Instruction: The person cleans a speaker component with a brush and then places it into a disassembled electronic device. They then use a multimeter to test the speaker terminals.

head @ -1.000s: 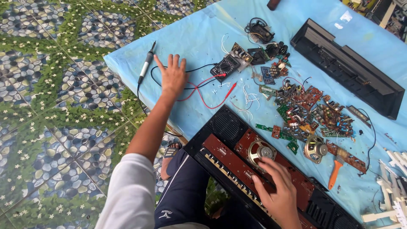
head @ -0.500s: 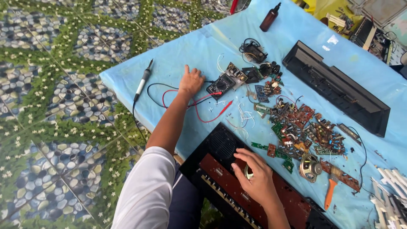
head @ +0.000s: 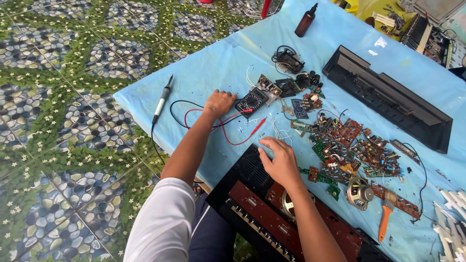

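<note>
Black multimeter [head: 251, 102], two hands [head: 219, 103] [head: 278, 160], one soldering iron [head: 162, 100]

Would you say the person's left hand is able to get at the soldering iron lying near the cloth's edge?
Probably yes. The left hand rests on the blue cloth beside the multimeter, and only bare cloth and thin test leads lie between it and the soldering iron.

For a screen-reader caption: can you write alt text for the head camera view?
A person's left hand rests on a blue cloth beside a black multimeter with red and black leads, while the right hand hovers over an opened electronic keyboard. Loose circuit boards, a soldering iron and a brown bottle lie around.
</note>
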